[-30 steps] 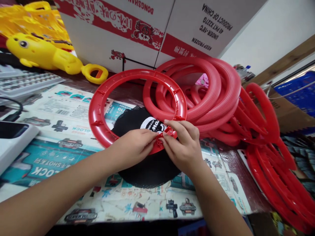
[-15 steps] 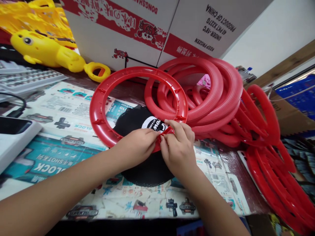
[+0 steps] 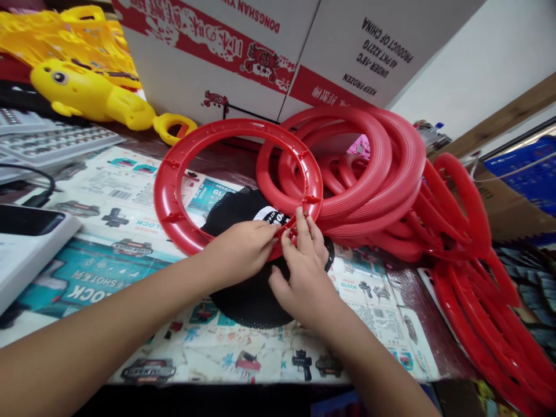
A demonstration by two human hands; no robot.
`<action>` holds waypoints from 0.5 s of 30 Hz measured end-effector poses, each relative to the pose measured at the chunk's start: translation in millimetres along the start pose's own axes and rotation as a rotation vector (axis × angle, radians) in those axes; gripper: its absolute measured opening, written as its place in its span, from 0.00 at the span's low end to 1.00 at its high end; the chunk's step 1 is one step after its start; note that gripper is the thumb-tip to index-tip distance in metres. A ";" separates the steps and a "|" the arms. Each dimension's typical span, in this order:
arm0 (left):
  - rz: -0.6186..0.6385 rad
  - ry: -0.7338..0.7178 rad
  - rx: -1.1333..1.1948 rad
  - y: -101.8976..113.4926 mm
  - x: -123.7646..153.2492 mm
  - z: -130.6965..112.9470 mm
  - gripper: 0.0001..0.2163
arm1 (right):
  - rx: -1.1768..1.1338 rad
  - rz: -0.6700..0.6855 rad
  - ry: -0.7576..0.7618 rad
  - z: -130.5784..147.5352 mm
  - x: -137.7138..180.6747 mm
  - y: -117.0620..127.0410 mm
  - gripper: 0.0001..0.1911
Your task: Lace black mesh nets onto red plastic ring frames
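A red plastic ring [image 3: 167, 188] with small ribs and pegs in its open channel is tilted up above a black mesh disc [image 3: 249, 301]. The disc has a white printed label, partly hidden. My left hand [image 3: 238, 249] pinches the ring's near rim, its fingertips closed there. On the near right part of the rim is my right hand [image 3: 304, 269], its fingers bent over the channel and its thumb lower, off to the side. Whether a small piece lies under the fingertips I cannot make out.
Several ribbed red rings [image 3: 391, 168] are piled behind on the right, and more smooth red rings [image 3: 473, 289] hang beyond the table edge. A yellow toy [image 3: 95, 92] lies at the back left, near grey trays [image 3: 61, 145]. White cartons [image 3: 243, 75] stand behind.
My right hand's fingers have shifted and stretched along the rim, and its thumb has come away downward. The ring has moved slightly left; my left hand still pinches it.
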State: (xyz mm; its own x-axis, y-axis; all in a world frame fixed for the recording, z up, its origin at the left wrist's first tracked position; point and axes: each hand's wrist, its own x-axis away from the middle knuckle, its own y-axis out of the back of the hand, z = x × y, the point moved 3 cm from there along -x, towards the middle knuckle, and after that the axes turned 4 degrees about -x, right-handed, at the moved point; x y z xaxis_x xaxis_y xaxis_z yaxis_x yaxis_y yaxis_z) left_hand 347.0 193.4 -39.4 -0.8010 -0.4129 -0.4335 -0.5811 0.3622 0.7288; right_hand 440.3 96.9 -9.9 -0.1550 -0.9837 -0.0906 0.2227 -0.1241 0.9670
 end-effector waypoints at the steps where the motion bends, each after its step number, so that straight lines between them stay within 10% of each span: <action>1: -0.006 0.004 0.002 0.1 0.5 1.0 0.13 | -0.014 -0.013 -0.007 -2.8 -1.1 6.3 0.26; 5: -0.029 0.014 -0.004 0.2 2.6 3.0 0.14 | -0.166 -0.133 0.040 -2.3 1.3 51.0 0.15; 8: -0.034 0.012 -0.018 0.3 4.1 2.1 0.14 | -0.264 0.117 0.180 11.0 27.4 67.1 0.09; 12: -0.036 0.010 -0.043 0.4 8.1 1.3 0.14 | -0.342 0.632 0.181 14.0 124.9 23.0 0.08; 15: -0.037 0.011 -0.069 -0.9 12.2 2.3 0.15 | -0.556 0.464 -0.278 5.2 218.2 -22.7 0.07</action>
State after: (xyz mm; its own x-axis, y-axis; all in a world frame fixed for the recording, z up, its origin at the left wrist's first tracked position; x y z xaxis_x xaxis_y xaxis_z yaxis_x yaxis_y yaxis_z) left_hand 337.4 189.9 -46.6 -0.7773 -0.4344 -0.4552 -0.5987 0.2881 0.7474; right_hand 396.4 -114.3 -50.4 -0.1471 -0.8915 0.4285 0.7628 0.1735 0.6229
